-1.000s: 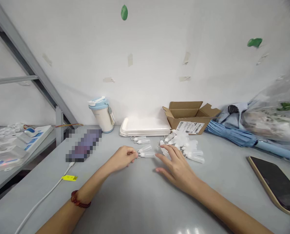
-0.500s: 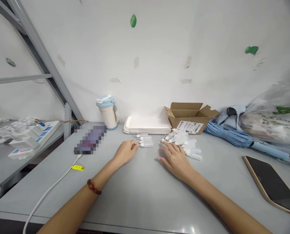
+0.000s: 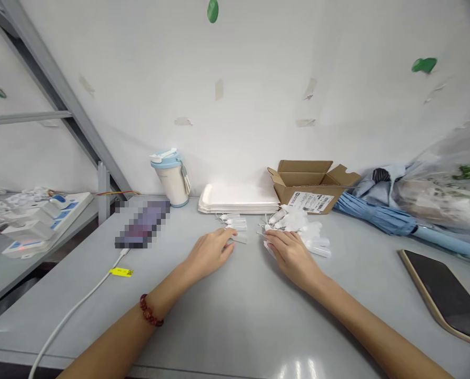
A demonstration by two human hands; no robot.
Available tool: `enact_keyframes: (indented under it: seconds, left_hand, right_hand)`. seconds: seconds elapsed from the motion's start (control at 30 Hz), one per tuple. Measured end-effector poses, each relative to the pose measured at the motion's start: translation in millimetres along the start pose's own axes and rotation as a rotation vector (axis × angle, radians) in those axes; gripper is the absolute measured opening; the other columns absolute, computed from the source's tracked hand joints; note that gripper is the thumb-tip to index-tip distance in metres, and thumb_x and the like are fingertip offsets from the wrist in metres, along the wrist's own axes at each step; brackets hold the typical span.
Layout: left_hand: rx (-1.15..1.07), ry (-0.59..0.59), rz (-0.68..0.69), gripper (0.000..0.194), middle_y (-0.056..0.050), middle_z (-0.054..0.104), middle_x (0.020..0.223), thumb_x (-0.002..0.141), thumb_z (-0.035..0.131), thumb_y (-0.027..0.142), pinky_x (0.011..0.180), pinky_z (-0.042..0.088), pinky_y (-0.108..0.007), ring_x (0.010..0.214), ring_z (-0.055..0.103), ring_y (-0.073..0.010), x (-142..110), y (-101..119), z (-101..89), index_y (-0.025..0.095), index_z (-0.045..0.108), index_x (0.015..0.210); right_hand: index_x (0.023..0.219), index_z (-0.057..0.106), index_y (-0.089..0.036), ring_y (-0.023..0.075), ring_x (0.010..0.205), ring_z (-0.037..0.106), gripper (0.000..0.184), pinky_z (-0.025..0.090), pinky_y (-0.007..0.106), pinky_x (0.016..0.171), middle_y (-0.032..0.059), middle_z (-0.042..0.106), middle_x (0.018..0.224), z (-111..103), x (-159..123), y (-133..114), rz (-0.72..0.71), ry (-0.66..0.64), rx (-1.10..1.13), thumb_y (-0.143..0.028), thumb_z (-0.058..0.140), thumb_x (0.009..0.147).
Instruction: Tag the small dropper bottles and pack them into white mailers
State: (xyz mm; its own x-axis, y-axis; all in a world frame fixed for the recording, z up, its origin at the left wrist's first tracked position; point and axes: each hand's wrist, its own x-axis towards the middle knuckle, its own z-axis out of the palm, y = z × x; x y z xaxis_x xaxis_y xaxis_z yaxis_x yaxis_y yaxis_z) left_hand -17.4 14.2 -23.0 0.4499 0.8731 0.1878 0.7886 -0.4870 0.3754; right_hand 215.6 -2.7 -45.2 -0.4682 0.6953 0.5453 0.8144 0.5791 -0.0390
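My left hand (image 3: 210, 253) has its fingers bent over the cap end of a small clear needle-tip bottle (image 3: 240, 238), the thumb a little apart below. Just beyond it, several like bottles (image 3: 238, 223) lie in a short row, tips to the left. To the right, my right hand (image 3: 293, 258) is closed at the near left edge of a loose pile of needle-tip bottles (image 3: 300, 218). Its fingers and thumb are round one bottle, whose white cap (image 3: 267, 228) and thin tip show past the fingertips; the rest is mostly hidden.
Behind the bottles lie a stack of white padded envelopes (image 3: 238, 200) and an open cardboard box (image 3: 308, 197). A tumbler (image 3: 171, 181) and a blurred-out phone on a cable (image 3: 87, 300) are left. At right are a folded blue umbrella (image 3: 380, 216), plastic bags (image 3: 436, 195) and another phone (image 3: 448, 295).
My left hand has moved slightly right and nearer, with another bottle now beside the row. The spread fingers of my right hand have closed on a bottle at the pile. The view has shifted slightly.
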Motion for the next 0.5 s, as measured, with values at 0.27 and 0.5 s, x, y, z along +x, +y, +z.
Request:
enact_keyframes:
  seconds: [0.27,0.5]
  left_hand:
    - [0.047,-0.03,-0.03,0.036,-0.005,0.067,0.093,0.089,0.037,0.029,0.068,0.044,-0.028,0.077,0.062,-0.0201,2,-5,2.4,0.024,0.052,0.121]
    - [-0.086,0.03,-0.07,0.044,-0.003,0.065,0.083,0.087,0.039,0.026,0.062,0.042,-0.025,0.069,0.058,-0.0173,1,0,6.8,0.024,0.043,0.131]
  right_hand:
    - [0.093,0.058,-0.019,0.02,0.09,0.061,0.016,0.049,0.035,0.077,0.0092,0.065,0.098,-6,3,2,0.096,0.234,0.278,-0.017,0.043,0.089]
    - [0.094,0.06,-0.02,0.0181,0.077,0.059,0.017,0.049,0.032,0.068,0.0063,0.064,0.091,-19,6,-6,0.487,0.191,0.635,-0.032,0.052,0.085]
